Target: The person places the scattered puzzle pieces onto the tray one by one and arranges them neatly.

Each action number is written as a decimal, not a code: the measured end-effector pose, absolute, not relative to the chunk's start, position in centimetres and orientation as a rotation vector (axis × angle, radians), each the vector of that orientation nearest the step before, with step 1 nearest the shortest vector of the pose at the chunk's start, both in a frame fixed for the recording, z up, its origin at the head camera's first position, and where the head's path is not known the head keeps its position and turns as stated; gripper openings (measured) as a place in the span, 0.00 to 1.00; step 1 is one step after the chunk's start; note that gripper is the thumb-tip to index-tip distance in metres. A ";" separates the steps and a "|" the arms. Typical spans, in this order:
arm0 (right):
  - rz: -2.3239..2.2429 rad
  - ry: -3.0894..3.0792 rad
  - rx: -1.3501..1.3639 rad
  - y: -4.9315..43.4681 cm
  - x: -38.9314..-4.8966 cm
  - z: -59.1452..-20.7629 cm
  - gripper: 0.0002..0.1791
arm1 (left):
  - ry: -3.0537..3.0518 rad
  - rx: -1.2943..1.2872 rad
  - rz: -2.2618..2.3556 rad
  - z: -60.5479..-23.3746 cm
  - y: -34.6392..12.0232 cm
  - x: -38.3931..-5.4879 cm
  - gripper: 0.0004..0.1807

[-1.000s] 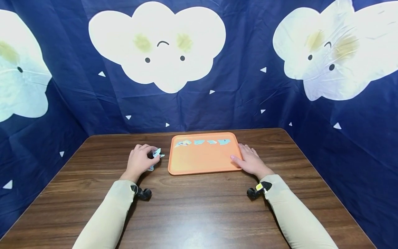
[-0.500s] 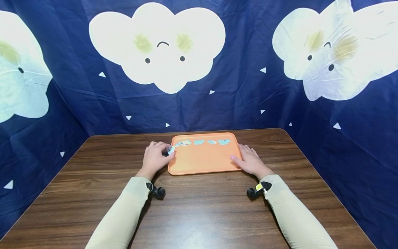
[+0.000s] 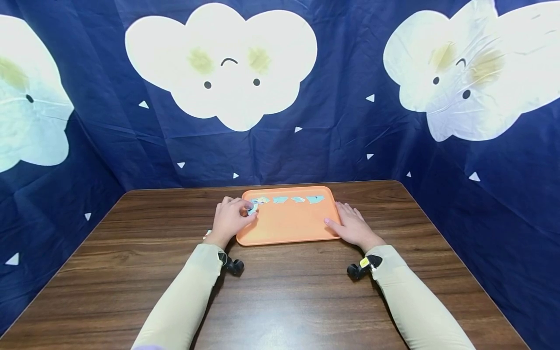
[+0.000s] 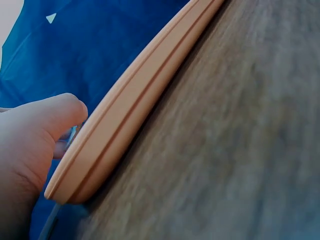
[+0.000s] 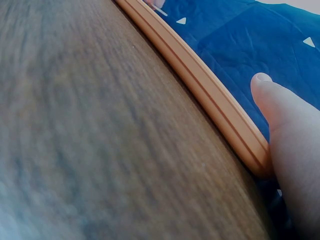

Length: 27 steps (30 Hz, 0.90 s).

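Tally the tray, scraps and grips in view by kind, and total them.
Orange tray: 1
Scraps: 6 visible (four in a row on the tray, one pinched in the left grip, one partly hidden by that grip)
Grips: 2 (left and right grip)
Total: 9 visible

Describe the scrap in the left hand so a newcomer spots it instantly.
On the wooden table lies an orange tray, a row of scraps along its far side. Over the tray's left end, the left hand pinches a bluish-white scrap. Only this one is between finger and thumb.
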State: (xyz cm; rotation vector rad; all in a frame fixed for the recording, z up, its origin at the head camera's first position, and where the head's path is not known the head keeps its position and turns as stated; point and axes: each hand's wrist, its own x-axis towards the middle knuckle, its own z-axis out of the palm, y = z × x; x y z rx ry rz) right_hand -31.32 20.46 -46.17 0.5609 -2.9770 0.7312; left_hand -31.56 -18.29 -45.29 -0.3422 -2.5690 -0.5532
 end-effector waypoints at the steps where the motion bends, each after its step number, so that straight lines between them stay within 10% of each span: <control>1: 0.732 -2.977 0.560 20.5 -31.3 -46.2 0.52 | -2.580 -0.339 -0.550 -45.3 -18.2 -31.7 0.16; 27: 0.749 -2.977 0.552 20.4 -31.2 -46.0 0.52 | -2.732 -0.371 -0.484 -45.1 -17.6 -32.0 0.10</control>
